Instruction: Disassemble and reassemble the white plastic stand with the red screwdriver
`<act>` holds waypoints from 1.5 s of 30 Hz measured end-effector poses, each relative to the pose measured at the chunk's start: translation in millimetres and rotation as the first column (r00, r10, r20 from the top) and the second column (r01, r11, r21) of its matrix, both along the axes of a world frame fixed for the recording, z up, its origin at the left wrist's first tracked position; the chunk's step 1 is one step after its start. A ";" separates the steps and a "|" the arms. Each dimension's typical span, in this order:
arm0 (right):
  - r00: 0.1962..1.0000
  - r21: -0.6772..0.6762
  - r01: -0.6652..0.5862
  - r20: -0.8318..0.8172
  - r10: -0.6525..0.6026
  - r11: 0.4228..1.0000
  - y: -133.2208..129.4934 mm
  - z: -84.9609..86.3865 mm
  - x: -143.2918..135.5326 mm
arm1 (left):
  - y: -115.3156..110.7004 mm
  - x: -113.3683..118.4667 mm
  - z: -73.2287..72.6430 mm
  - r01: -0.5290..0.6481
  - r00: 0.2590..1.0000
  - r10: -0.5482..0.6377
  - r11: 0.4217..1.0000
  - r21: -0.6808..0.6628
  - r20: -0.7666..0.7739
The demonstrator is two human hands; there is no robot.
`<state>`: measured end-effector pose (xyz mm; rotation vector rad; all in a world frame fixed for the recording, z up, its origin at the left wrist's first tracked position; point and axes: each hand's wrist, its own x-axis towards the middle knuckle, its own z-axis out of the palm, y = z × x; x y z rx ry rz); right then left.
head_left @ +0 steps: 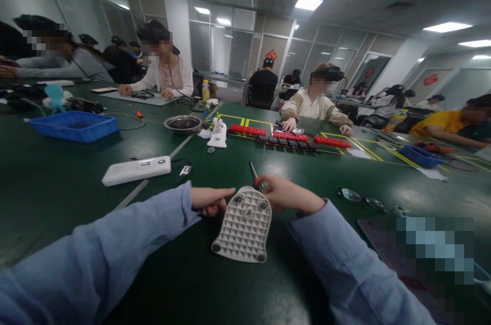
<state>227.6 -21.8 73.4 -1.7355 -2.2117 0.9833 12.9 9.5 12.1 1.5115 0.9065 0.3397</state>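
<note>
A white plastic base (245,228) stands tilted before me, its gridded underside with round dark feet at the corners facing me. At its left edge is my left hand (210,201), thumb stretched along the top and the other fingers curled in against the base. Behind the base's upper right edge, my right hand (293,194) is bent with its fingers curled round the red and black handle of a screwdriver (252,169). The metal shaft points away from me; the base and my fingers hide part of the handle.
A white oblong device (138,170) lies left, beyond it a blue tray (76,128) and a metal bowl (182,123). A white stand-like part (218,136) and red strips (290,135) lie ahead. Glasses (362,199) rest at right. Co-workers sit across the table (215,166).
</note>
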 end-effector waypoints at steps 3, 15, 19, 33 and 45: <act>0.981 0.263 0.164 0.060 -0.186 0.951 12.8 -7.0 10.1 | 14.4 -14.1 9.9 -0.181 0.968 0.241 0.858 -0.481 0.065; 0.897 0.245 0.385 -0.325 -0.299 0.890 40.9 -41.9 7.6 | 37.8 42.4 36.4 -0.388 0.464 0.772 0.618 -0.684 0.434; 0.689 0.188 0.456 -0.693 -0.211 0.870 27.2 5.6 23.1 | 30.8 48.5 55.2 -0.342 0.415 0.780 0.611 -0.714 0.468; 0.094 0.217 0.301 -0.976 0.198 0.928 -34.7 62.5 8.7 | -15.9 43.6 88.0 -0.174 0.468 0.655 0.726 -0.665 0.593; 0.394 0.467 0.504 -0.873 0.287 0.727 -94.9 83.7 6.2 | -67.5 40.7 109.1 0.041 0.486 0.482 0.821 -0.570 0.729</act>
